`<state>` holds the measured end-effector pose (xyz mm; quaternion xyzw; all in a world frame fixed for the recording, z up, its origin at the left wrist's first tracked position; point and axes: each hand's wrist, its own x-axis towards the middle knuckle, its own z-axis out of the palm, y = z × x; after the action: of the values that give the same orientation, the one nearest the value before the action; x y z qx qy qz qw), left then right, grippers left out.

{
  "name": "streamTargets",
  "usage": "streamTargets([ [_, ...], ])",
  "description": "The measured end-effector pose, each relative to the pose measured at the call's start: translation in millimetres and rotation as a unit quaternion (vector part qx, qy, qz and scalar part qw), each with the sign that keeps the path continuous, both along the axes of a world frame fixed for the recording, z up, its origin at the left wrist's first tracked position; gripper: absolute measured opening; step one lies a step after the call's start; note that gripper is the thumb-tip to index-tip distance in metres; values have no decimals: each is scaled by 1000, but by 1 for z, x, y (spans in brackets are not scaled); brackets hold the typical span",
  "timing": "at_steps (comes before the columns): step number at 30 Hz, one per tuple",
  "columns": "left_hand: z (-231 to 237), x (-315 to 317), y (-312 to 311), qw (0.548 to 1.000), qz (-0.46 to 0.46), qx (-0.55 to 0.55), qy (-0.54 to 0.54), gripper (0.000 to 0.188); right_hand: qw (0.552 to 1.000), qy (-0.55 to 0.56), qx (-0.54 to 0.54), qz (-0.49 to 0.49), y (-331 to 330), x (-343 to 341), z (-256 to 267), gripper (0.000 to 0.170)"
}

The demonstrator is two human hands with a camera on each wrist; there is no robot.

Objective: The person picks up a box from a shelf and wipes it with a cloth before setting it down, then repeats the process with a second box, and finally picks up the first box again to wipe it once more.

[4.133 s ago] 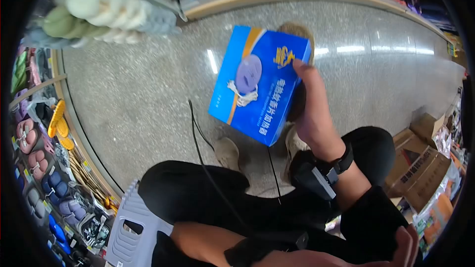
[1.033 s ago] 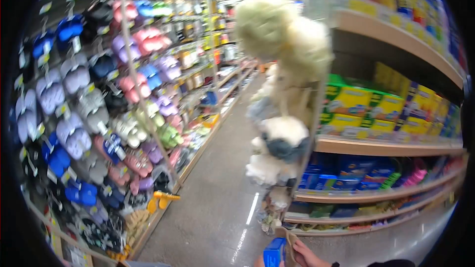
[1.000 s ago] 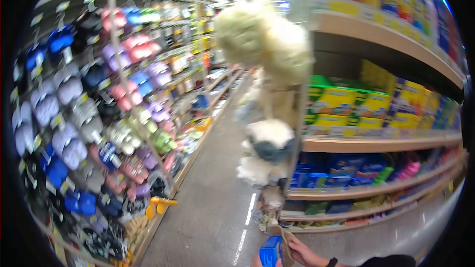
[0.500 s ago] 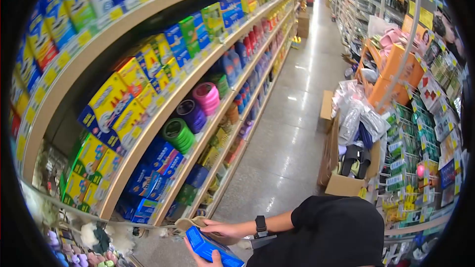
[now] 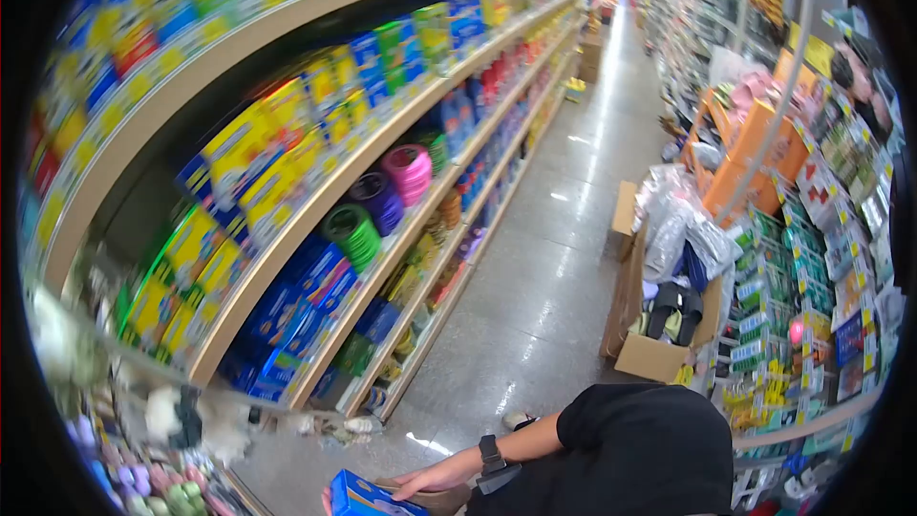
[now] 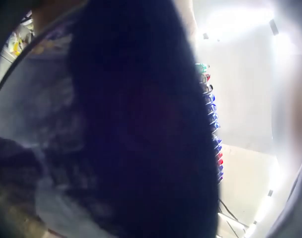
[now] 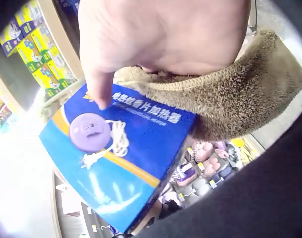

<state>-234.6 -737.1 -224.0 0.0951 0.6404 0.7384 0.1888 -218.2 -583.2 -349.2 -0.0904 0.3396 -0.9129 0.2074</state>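
My right hand (image 5: 435, 478) grips a brown fuzzy piece with a stitched edge (image 7: 240, 96) together with the blue box of an electric mosquito-mat heater (image 5: 371, 497), low in the head view. In the right wrist view its thumb lies on the box's printed front, beside a picture of a purple heater and white cord. Only a bit of my left hand (image 5: 327, 501) shows, its fingers at the box's left edge; the rest is below the frame. Dark cloth fills most of the left wrist view and hides that hand.
Long shelves (image 5: 382, 248) of boxed goods run along the left, with similar blue boxes (image 5: 287, 311) low down. An open carton (image 5: 659, 358) holding black slippers stands on the aisle floor (image 5: 506, 268) at right, beside hanging racks (image 5: 812, 306). Slippers hang at lower left.
My head has turned from the slipper wall to the shelf aisle. The box, earlier over the floor in one hand, is now at the bottom edge, lower than half a second ago, with both hands at it.
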Motion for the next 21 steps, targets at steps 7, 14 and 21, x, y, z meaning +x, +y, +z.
streamTargets([
  [7, -34, -54, -154, 989, 30, 135, 50, 90, 983, -1, 99, 156, -137, -54, 5, 73],
  [14, -126, -83, -337, 984, 123, 122, -40, 67, 971, -169, 99, 135, -267, -66, -42, 73],
  [21, -376, 20, -545, 793, 399, -450, -100, 48, 967, -195, 159, 46, -275, -55, -54, 82],
])
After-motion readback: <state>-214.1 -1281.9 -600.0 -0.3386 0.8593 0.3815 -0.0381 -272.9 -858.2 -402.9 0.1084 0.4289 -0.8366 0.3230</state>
